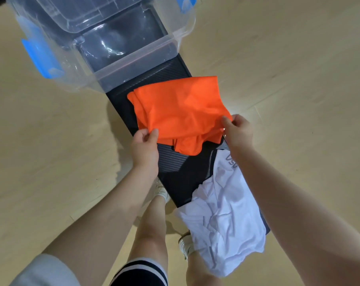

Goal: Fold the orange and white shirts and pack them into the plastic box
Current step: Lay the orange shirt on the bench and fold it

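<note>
An orange shirt [179,110], partly folded, lies on a narrow black bench [175,164]. My left hand [144,147] pinches its near left edge. My right hand [238,131] pinches its near right corner. A crumpled white shirt [224,219] hangs over the near right side of the bench, below my right forearm. The clear plastic box [133,62] with blue latches stands open at the far end of the bench, just beyond the orange shirt, with nothing visible inside.
The box's clear lid [82,15] leans behind the box. Pale wooden floor [51,151] surrounds the bench on both sides. My legs and white shoes [185,244] stand at the bench's near left side.
</note>
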